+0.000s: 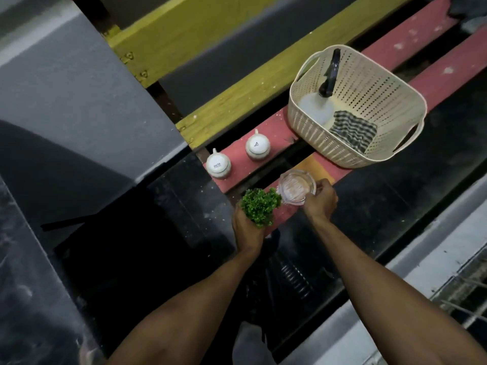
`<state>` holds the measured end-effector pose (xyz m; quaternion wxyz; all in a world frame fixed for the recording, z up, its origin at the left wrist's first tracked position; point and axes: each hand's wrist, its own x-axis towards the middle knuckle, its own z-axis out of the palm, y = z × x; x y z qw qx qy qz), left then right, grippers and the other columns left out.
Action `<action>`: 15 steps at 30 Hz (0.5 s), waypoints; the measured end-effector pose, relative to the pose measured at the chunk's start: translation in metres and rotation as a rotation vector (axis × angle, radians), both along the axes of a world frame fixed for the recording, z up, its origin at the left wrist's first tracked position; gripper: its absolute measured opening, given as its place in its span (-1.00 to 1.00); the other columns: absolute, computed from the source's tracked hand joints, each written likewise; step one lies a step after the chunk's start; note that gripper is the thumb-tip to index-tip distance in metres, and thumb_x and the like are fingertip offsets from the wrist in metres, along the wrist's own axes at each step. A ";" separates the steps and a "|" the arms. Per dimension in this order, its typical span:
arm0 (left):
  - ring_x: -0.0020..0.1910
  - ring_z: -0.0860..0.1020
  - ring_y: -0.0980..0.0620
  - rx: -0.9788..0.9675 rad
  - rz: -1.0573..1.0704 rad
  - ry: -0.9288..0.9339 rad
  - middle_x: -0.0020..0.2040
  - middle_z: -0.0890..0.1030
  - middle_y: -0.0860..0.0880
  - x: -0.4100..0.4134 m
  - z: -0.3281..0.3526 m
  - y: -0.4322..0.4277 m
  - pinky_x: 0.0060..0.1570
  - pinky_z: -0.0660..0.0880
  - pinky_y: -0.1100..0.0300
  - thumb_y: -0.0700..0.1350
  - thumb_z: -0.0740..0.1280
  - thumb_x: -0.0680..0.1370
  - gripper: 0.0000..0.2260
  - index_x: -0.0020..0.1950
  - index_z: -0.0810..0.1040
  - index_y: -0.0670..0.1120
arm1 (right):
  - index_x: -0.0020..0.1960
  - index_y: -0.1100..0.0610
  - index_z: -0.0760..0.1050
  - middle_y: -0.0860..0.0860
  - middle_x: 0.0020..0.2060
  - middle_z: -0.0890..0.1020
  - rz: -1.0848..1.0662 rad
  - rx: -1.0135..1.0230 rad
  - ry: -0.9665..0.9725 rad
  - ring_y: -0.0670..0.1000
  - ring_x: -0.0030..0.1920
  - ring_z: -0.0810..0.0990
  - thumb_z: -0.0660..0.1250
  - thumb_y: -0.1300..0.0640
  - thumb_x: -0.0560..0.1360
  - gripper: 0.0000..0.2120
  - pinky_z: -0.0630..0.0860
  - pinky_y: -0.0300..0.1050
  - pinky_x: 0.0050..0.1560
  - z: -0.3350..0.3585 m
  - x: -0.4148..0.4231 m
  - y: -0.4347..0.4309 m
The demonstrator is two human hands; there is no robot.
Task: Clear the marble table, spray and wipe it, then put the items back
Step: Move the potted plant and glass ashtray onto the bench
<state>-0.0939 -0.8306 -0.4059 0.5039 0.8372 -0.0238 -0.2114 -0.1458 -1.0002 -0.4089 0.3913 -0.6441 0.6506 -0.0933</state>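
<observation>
The small green plant (259, 205) is sitting in the left hand (246, 227), fingers wrapped round its base, arm stretched forward. Just beside it, the right hand (320, 200) is pinching the rim of a clear glass dish (297, 186) over the red slat (266, 143). Two white cups (218, 164) are standing upside down nearby, the cream basket (311, 133) farther along holding a spray bottle (325, 98) and striped cloth (351, 131).

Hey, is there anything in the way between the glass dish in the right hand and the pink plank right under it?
Nothing visible. The glass dish in the right hand sits over a bare stretch of the pink plank. The green plant in the left hand is just beside it; the basket stands further along.
</observation>
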 end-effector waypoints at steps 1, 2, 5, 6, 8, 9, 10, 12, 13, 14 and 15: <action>0.01 0.67 0.01 -0.001 -0.009 -0.012 0.03 0.70 0.02 -0.001 0.001 0.000 0.02 0.63 0.01 0.07 0.55 0.31 -0.57 0.12 0.64 -0.05 | -0.07 0.20 0.51 0.21 -0.05 0.64 -0.001 -0.003 -0.004 0.21 -0.05 0.59 0.24 0.43 0.37 -0.77 0.41 -0.09 -0.12 0.000 0.000 0.001; 0.00 0.66 0.03 -0.002 -0.016 -0.028 0.01 0.69 0.05 -0.002 0.003 0.001 0.02 0.63 0.02 0.04 0.55 0.32 -0.63 0.09 0.63 -0.01 | -0.06 0.20 0.51 0.21 -0.04 0.64 -0.002 -0.005 -0.008 0.21 -0.04 0.59 0.24 0.43 0.37 -0.77 0.41 -0.10 -0.11 -0.001 0.000 0.001; -0.02 0.65 0.01 -0.023 -0.029 -0.071 -0.03 0.67 0.08 -0.002 0.009 0.001 -0.01 0.62 0.03 0.06 0.52 0.31 -0.67 0.04 0.61 0.08 | -0.01 0.20 0.53 0.20 0.00 0.65 -0.005 0.008 -0.021 0.22 0.00 0.61 0.30 0.40 0.38 -0.77 0.54 -0.01 -0.02 0.001 -0.001 0.000; -0.03 0.66 0.00 -0.021 -0.033 -0.072 -0.04 0.68 0.06 -0.002 0.011 0.001 -0.01 0.62 0.03 0.10 0.52 0.29 -0.65 0.04 0.62 0.07 | 0.01 0.20 0.53 0.20 0.00 0.65 0.001 0.014 -0.019 0.23 0.02 0.62 0.32 0.39 0.38 -0.77 0.57 0.03 0.02 0.001 -0.002 0.000; -0.04 0.65 0.05 -0.031 -0.039 -0.064 -0.05 0.67 0.09 -0.003 0.015 0.002 0.00 0.61 0.14 0.19 0.53 0.25 -0.57 0.05 0.62 0.06 | 0.03 0.21 0.53 0.20 0.03 0.65 0.012 0.039 -0.026 0.23 0.04 0.62 0.38 0.33 0.39 -0.78 0.57 0.03 0.05 0.003 -0.004 0.000; -0.01 0.65 0.07 -0.028 -0.040 -0.054 -0.03 0.66 0.10 -0.003 0.016 0.003 0.03 0.60 0.16 0.22 0.53 0.24 -0.52 0.06 0.61 0.05 | 0.06 0.22 0.53 0.20 0.05 0.65 0.016 0.058 -0.035 0.22 0.07 0.62 0.42 0.29 0.40 -0.76 0.55 0.01 0.08 0.004 -0.004 -0.001; 0.03 0.64 0.06 -0.014 -0.037 -0.038 0.01 0.66 0.10 -0.004 0.016 0.005 0.07 0.60 0.11 0.25 0.54 0.22 -0.45 0.11 0.60 0.04 | 0.10 0.22 0.53 0.21 0.08 0.64 0.016 0.077 -0.045 0.21 0.10 0.61 0.44 0.26 0.41 -0.72 0.54 -0.01 0.10 0.006 -0.005 -0.001; 0.11 0.62 0.00 0.022 -0.045 0.006 0.12 0.64 0.06 -0.004 0.013 0.013 0.12 0.60 -0.04 0.27 0.57 0.19 -0.31 0.25 0.55 0.05 | 0.18 0.23 0.51 0.21 0.14 0.61 0.020 0.098 -0.052 0.21 0.16 0.58 0.47 0.21 0.44 -0.66 0.51 -0.01 0.16 0.012 -0.006 0.000; 0.12 0.61 -0.03 0.038 -0.060 0.028 0.16 0.62 0.03 -0.004 0.013 0.018 0.11 0.60 -0.08 0.26 0.56 0.19 -0.26 0.31 0.51 0.04 | 0.21 0.23 0.50 0.20 0.17 0.58 0.025 0.095 -0.045 0.21 0.18 0.57 0.47 0.20 0.45 -0.64 0.50 0.00 0.19 0.016 -0.007 0.001; 0.11 0.61 -0.05 0.061 -0.076 0.053 0.20 0.60 -0.01 -0.004 0.016 0.023 0.11 0.60 -0.11 0.25 0.53 0.19 -0.22 0.36 0.48 0.01 | 0.22 0.23 0.49 0.19 0.19 0.55 0.026 0.090 -0.035 0.20 0.20 0.55 0.47 0.19 0.47 -0.63 0.48 0.01 0.22 0.020 -0.010 0.003; 0.11 0.60 -0.06 0.083 -0.097 0.063 0.22 0.59 -0.05 -0.003 0.022 0.028 0.11 0.60 -0.11 0.25 0.50 0.20 -0.19 0.39 0.46 -0.03 | 0.23 0.23 0.49 0.19 0.20 0.52 0.019 0.078 -0.031 0.20 0.21 0.53 0.47 0.19 0.48 -0.63 0.46 0.02 0.24 0.027 -0.012 0.006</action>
